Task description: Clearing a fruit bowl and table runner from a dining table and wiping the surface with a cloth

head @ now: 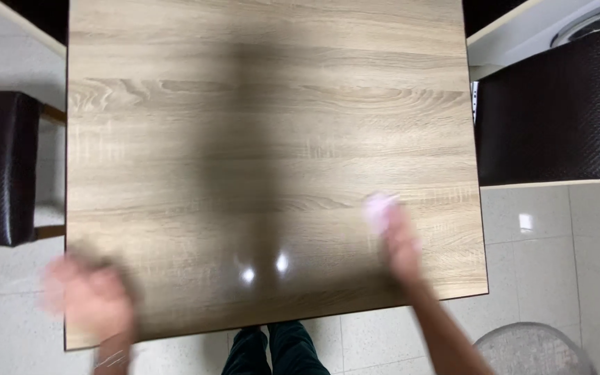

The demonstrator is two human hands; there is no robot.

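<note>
My right hand is on the wooden bench with something pale pink at its fingertips. Left hand sits at the near-left corner; both too blurry to tell the grip.

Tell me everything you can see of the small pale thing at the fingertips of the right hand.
The pale thing is a small, soft-looking whitish-pink patch, possibly a cloth or wipe, too blurred by motion to tell for sure. It lies low over the wooden table, near the right edge toward the near corner. The right hand reaches to it from below, fingertips at it or on it; whether they grip it cannot be told. No folds, print or edges can be made out. Nothing else is near it.
</note>
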